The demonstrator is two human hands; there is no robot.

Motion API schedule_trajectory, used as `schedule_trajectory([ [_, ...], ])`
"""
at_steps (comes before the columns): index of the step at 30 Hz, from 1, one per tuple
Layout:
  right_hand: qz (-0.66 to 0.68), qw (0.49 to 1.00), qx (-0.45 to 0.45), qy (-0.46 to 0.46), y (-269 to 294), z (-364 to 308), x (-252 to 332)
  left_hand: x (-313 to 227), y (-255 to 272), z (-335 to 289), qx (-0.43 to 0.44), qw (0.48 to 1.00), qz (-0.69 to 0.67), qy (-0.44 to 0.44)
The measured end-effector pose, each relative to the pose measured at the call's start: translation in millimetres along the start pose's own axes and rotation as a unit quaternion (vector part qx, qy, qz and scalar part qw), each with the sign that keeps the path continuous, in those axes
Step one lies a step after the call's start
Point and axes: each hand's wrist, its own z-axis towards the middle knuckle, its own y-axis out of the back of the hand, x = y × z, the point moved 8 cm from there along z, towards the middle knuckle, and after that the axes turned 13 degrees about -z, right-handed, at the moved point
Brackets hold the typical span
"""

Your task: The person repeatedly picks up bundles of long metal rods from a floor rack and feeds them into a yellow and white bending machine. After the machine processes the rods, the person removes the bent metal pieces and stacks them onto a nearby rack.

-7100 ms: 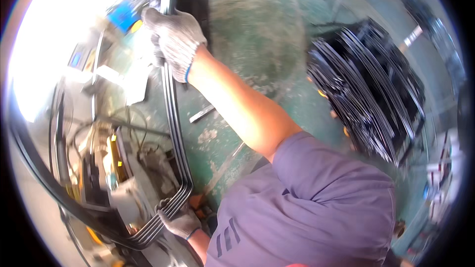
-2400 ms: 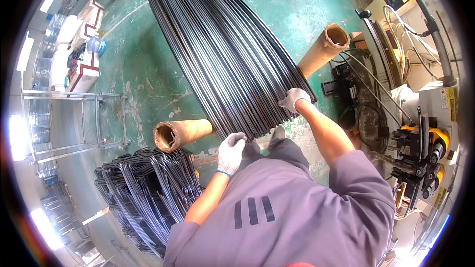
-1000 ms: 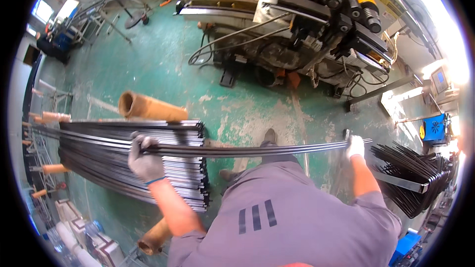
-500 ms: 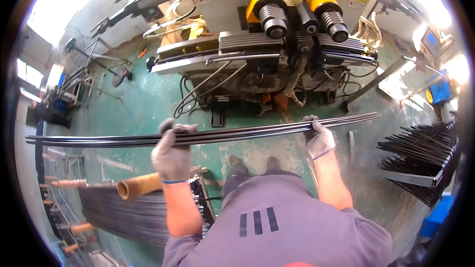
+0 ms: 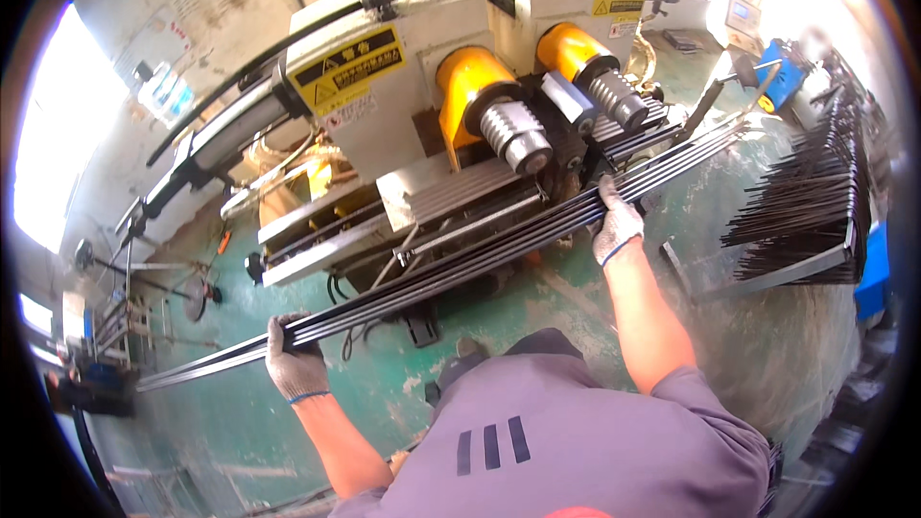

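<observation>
A bundle of several long, thin dark metal bars (image 5: pixel 451 264) stretches across in front of me, tilted up toward the right. My left hand (image 5: pixel 295 363), in a light knitted glove with dark fingertips, is closed around the bundle's left part. Farther right, my right hand (image 5: pixel 617 225), gloved alike, grips the same bars, its fingers partly hidden by them. Just beyond the bars stands a machine (image 5: pixel 398 86) with two yellow-housed spindles (image 5: pixel 467 96). The bars overlap the front edge of its bed in the view; whether they touch it I cannot tell.
A rack (image 5: pixel 806 267) holds a stack of many dark bars on the right, with a blue object (image 5: pixel 873 273) beside it. A blue-and-yellow unit (image 5: pixel 784 77) stands at the far right. Metal stands (image 5: pixel 144 297) are at the left on the green floor (image 5: pixel 230 441).
My view has turned left and closer to the machine. The bars, still in both hands, now slant up to the right, and my hands have spread farther apart.
</observation>
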Motion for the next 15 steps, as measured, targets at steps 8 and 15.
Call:
schedule_trajectory([
  [8,-0.056,0.988,0.144,-0.019,-85.3,34.0,-42.0,45.9,17.5,81.8,-0.071,0.995,-0.03,0.068],
  [15,-0.171,0.976,0.113,0.077,-93.4,81.9,-67.1,94.1,-28.1,109.5,-0.084,0.99,-0.048,0.1],
])
